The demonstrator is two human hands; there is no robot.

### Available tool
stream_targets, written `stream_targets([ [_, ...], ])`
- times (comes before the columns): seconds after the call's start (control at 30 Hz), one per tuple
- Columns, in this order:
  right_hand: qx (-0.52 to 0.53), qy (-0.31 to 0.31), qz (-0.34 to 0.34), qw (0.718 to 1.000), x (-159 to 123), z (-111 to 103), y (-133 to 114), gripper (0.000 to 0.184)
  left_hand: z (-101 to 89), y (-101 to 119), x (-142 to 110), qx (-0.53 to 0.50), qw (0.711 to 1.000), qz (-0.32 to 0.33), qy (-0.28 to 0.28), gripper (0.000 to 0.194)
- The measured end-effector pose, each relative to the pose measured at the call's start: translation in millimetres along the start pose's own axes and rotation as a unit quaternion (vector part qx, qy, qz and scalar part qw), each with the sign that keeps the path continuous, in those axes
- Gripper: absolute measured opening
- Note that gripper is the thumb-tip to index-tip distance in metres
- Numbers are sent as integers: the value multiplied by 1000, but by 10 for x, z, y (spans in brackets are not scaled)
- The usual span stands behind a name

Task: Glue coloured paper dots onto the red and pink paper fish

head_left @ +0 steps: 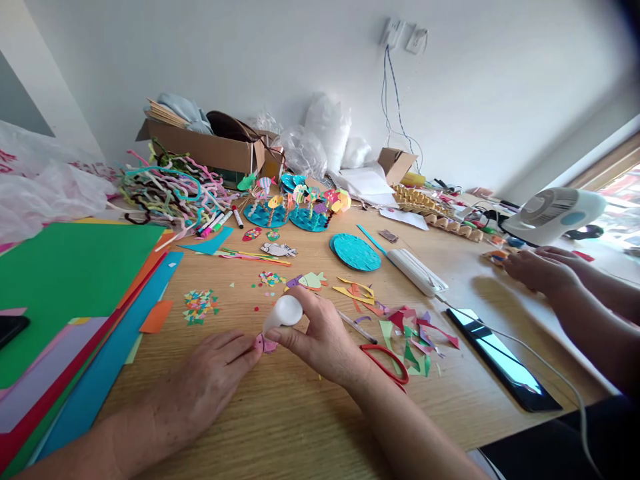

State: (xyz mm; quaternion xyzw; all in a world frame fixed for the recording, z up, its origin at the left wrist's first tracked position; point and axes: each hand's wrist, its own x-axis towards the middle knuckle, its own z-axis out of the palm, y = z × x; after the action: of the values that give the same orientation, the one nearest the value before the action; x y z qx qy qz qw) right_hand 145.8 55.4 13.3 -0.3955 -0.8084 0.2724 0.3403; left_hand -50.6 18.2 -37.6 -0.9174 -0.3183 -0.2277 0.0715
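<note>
My right hand [325,337] is wrapped round a white glue bottle [286,312], tipped with its base up and its tip hidden, over a small pink paper fish [268,345]. At the fish's left end, the fingertips of my left hand [215,370] hold it against the table. Just beyond the bottle lie a green and purple paper fish [311,280] and a heap of coloured paper dots [271,279]. Small paper triangles [200,307] are piled to the left. Red-handled scissors [387,363] rest beside my right wrist, their blades partly hidden.
Coloured paper sheets [85,267] cover the left side. Paper scraps [415,333], a phone [503,360] and a white power strip [417,272] lie to the right. Turquoise discs [356,252] lie farther back. Another person's hands [545,270] work near a fan [557,212].
</note>
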Motion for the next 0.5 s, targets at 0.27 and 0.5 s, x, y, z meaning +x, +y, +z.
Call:
stream_targets([
  [0.27, -1, 11, -10, 1000, -22, -27, 25, 27, -8, 6, -10, -19, 1000, -14, -14, 41],
  [0.5, 11, 9, -24, 1000, -39, -25, 7, 26, -12, 6, -21, -12, 1000, -8, -11, 40],
])
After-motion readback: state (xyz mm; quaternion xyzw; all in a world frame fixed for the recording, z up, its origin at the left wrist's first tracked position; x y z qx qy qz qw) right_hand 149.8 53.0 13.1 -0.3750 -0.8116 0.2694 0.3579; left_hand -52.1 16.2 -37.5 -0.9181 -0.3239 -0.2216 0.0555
